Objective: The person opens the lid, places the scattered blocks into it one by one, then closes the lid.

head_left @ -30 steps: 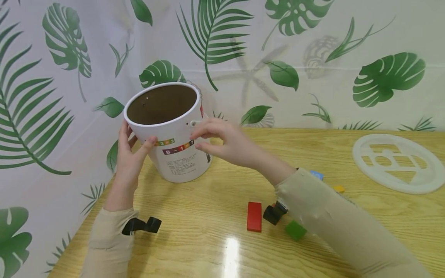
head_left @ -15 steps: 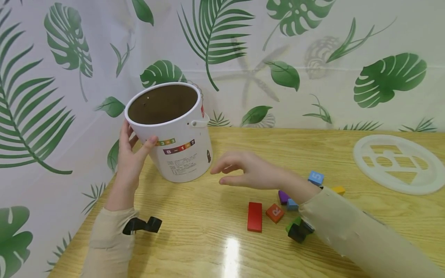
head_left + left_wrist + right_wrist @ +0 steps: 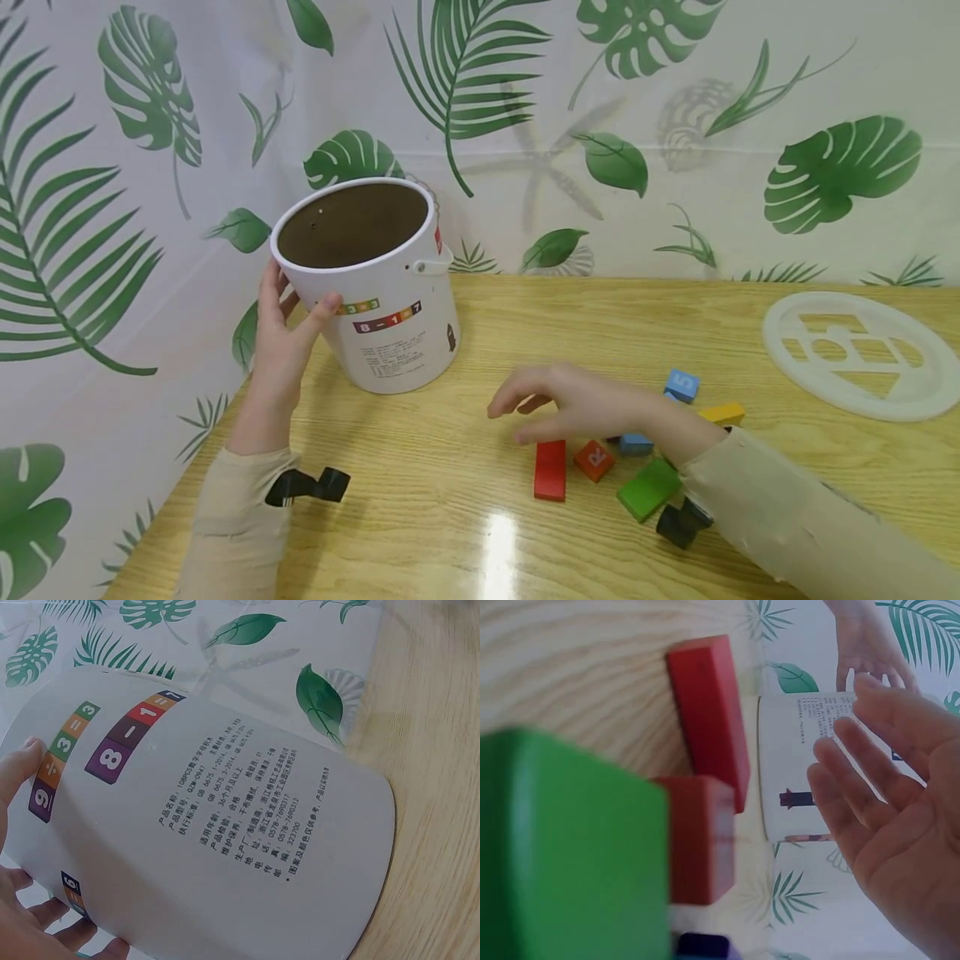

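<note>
A white bucket (image 3: 397, 354) with printed sums stands at the left of the table, its dark inside showing. My left hand (image 3: 279, 354) holds its left side, thumb on the front; in the left wrist view the other fingers lie along the lower side. Low over the table, my right hand (image 3: 573, 406) has loosely bent fingers and nothing in them. Below its thumb lies a red block (image 3: 550, 479), beside an orange-red block marked R (image 3: 594, 461). A green block (image 3: 648, 490) lies nearer me, by the right wrist. The right wrist view shows the palm (image 3: 922, 847).
Two blue blocks (image 3: 682, 385) and a yellow block (image 3: 723, 413) lie around the right forearm, partly covered. At the far right sits a white disc (image 3: 776, 321) with cut-out shapes. A leaf-print sheet (image 3: 525, 167) hangs behind the wooden table (image 3: 420, 500).
My right hand has left the bucket's handle side and moved down and right to the blocks. The bucket's handle and more blocks are uncovered. My left hand stays on the bucket.
</note>
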`<state>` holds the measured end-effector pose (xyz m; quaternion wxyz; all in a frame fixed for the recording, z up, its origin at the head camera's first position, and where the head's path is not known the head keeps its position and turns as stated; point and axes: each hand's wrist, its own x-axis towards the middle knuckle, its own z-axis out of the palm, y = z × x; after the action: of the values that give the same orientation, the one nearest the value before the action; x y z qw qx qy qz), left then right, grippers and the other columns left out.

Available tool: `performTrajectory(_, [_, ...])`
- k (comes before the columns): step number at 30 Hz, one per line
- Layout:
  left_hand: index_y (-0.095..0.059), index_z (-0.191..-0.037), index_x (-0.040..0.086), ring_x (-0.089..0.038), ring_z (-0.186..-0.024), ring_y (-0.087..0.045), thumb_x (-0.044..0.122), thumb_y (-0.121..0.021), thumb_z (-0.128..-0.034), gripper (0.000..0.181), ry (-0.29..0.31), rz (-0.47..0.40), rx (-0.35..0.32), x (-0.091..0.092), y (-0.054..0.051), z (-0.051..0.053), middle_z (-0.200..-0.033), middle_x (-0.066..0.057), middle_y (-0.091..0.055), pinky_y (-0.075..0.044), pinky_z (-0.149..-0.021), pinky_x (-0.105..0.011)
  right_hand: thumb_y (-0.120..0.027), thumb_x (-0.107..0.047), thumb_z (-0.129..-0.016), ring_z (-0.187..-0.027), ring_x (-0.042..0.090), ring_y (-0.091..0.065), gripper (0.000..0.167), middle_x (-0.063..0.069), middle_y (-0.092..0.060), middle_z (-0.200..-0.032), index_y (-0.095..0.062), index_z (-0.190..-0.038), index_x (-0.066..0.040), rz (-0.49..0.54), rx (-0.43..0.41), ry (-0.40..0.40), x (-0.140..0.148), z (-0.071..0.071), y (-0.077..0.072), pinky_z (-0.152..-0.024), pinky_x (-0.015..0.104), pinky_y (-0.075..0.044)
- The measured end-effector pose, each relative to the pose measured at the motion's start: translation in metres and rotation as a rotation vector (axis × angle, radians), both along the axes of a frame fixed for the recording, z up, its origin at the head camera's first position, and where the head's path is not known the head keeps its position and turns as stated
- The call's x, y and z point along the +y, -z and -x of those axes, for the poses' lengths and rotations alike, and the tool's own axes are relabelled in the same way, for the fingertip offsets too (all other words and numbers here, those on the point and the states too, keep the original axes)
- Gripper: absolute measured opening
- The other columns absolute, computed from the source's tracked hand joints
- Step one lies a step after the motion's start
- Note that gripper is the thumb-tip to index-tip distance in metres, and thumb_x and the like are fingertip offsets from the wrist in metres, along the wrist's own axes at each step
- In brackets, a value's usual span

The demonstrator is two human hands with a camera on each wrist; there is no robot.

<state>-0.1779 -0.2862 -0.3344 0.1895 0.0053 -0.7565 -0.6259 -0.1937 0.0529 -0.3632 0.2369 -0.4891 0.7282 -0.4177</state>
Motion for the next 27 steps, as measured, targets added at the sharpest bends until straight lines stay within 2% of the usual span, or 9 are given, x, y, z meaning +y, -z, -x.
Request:
performTrajectory(3, [-0.010,-0.153,0.035,-0.026,-0.139,-0.019,0.030,-0.071,-0.0867,0.090,0.002,0.000,-0.002,-0.001,0.000,0.001,-0.156,0.002,-0.015,-0.025,-0.108,-0.057,-0.071,-0.013,-0.087,-0.111,0.027,-0.055,0.031,-0.003,-0.060,-0.117,-0.063,-0.117,-0.008,-0.026,0.003,-0.025,0.006,-0.001,0.004,-0.095,0.037,-0.047])
performTrajectory(10, [-0.009,-0.153,0.034,-0.027,-0.139,-0.020,0.029,-0.071,-0.0867,0.090,0.005,-0.006,-0.002,-0.001,0.000,0.001,-0.156,0.002,-0.015,-0.025,-0.108,-0.056,-0.075,-0.019,-0.084,-0.113,0.017,-0.052,0.037,-0.007,-0.057,-0.122,-0.063,-0.119,-0.013,-0.113,0.027,-0.064,0.017,-0.003,0.014,-0.098,0.036,-0.045])
performTrajectory(16, [-0.010,-0.153,0.035,-0.027,-0.139,-0.020,0.029,-0.071,-0.0866,0.090,0.005,-0.004,-0.006,-0.001,-0.001,0.001,-0.156,0.002,-0.014,-0.026,-0.108,-0.056,-0.076,-0.012,-0.082,-0.114,0.013,-0.050,0.039,-0.003,-0.056,-0.124,-0.063,-0.119,-0.013,-0.105,0.035,-0.092,0.023,-0.004,0.022,-0.100,0.035,-0.042])
performTrajectory(27, [-0.010,-0.153,0.035,-0.027,-0.139,-0.019,0.029,-0.071,-0.0863,0.090,0.002,-0.008,-0.006,0.000,-0.001,0.001,-0.156,0.002,-0.014,-0.025,-0.108,-0.056,-0.079,-0.018,-0.079,-0.109,0.012,-0.052,0.041,-0.008,-0.057,-0.123,-0.064,-0.117,-0.018,-0.138,0.109,-0.053,0.028,-0.007,0.028,-0.094,0.031,-0.043])
